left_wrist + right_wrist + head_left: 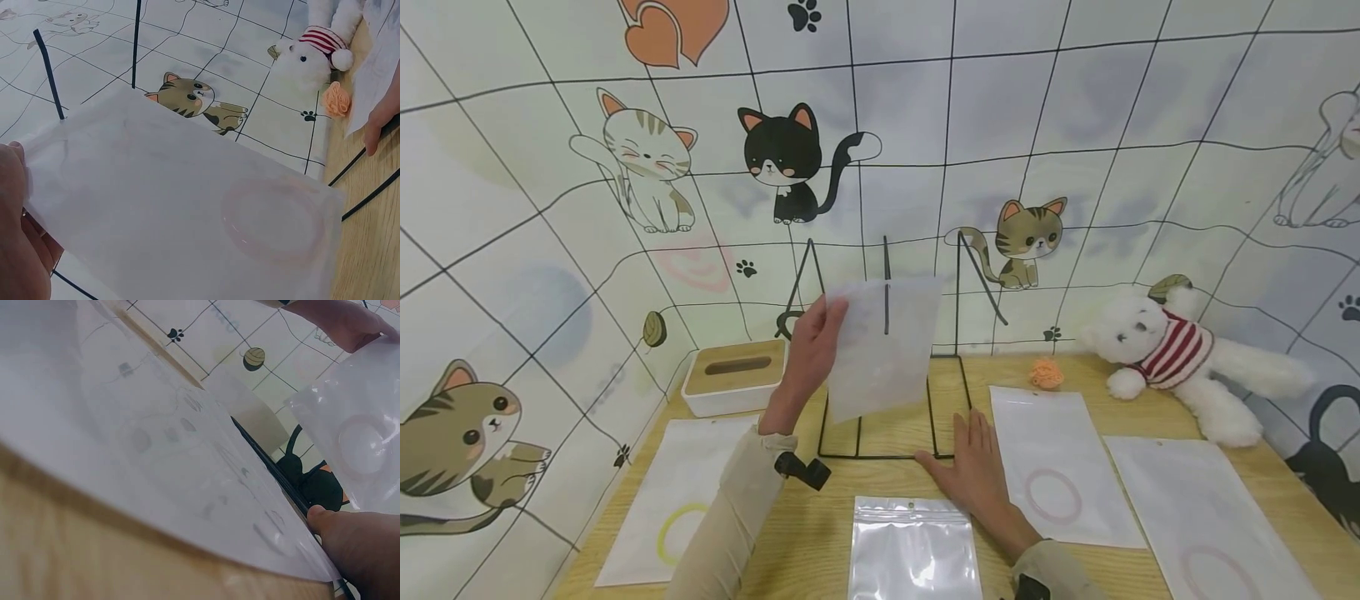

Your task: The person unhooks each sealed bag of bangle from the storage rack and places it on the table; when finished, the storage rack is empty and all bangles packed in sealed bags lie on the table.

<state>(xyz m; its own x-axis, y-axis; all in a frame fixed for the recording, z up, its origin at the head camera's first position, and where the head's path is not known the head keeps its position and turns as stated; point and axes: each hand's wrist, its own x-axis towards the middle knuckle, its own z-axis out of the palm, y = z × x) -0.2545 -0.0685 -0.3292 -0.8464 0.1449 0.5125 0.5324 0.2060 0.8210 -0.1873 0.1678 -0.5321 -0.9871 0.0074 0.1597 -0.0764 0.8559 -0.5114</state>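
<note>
My left hand (814,342) pinches a whitish zip bag (880,358) by its upper left edge. In the left wrist view a pale pink ring shows through this bag (156,187). The bag hangs upright at the middle prong (886,258) of a black wire rack (891,457); the prong meets the bag near its top edge. My right hand (977,467) rests at the rack's base with fingers stretched out, thumb at the front wire. In the right wrist view that thumb (320,519) touches a black bar. Another zip bag (913,550), silvery, lies in front of the rack.
White bags with rings inside lie left (647,508) and right (1060,450), plus one further right (1202,500). A tissue box (733,392) stands back left. An orange yarn ball (1047,374) and a white plush bear (1172,350) sit back right, against the cat-patterned wall.
</note>
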